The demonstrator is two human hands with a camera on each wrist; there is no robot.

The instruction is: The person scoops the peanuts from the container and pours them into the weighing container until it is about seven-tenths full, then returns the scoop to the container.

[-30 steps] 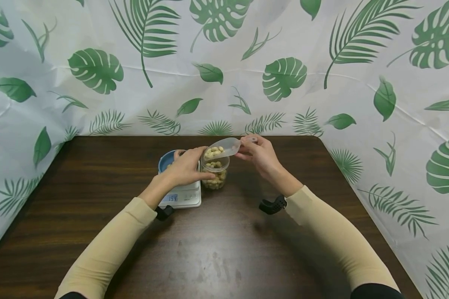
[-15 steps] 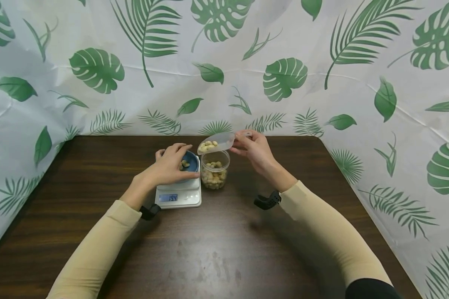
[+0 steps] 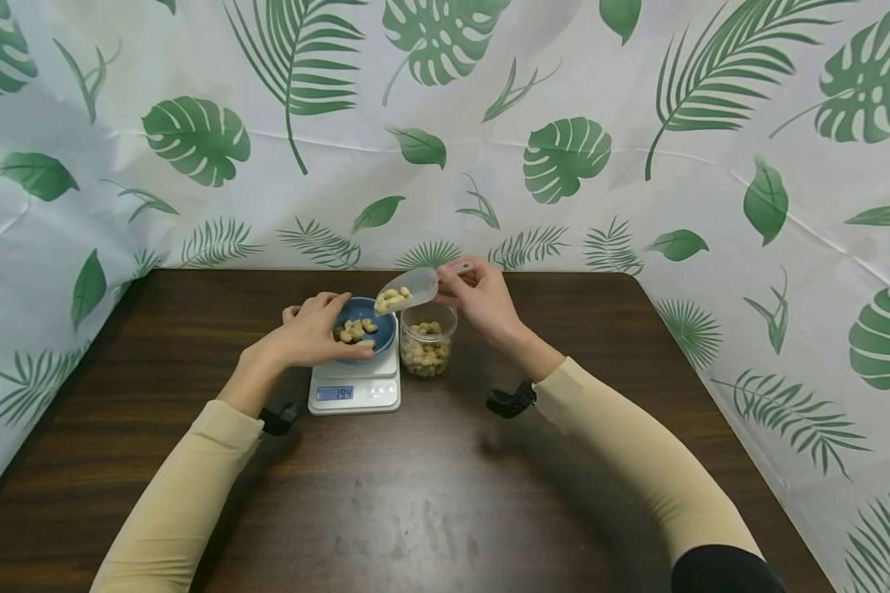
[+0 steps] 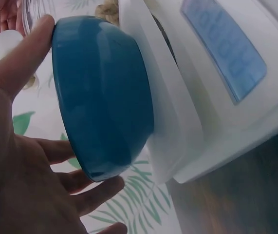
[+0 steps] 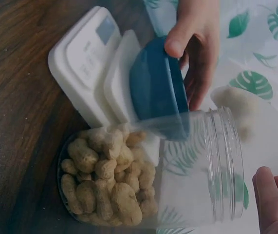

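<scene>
A blue bowl (image 3: 386, 331) with several peanuts (image 3: 355, 331) in it stands on a white kitchen scale (image 3: 374, 397). My left hand (image 3: 307, 331) holds the bowl, its thumb at the near rim and fingers round the far side, as the left wrist view shows on the bowl's outer wall (image 4: 100, 92). Between fingers and thumb, my right hand (image 3: 478, 298) pinches the handle of a translucent scoop (image 3: 421, 284). Peanuts lie in the scoop, whose tip overlaps the bowl's right rim. Below the scoop is a clear jar (image 5: 192, 165), partly filled with unshelled peanuts (image 5: 112, 175).
The scale's display (image 3: 335, 393) reads about 194, any decimal point too small to make out. Jar and scale stand side by side near the back of the dark wood table (image 3: 445, 486). A leaf-patterned sheet (image 3: 482, 181) hangs behind.
My left hand has moved left from the jar to the bowl. The scoop with peanuts has risen from the jar's mouth and shifted left to the bowl's rim.
</scene>
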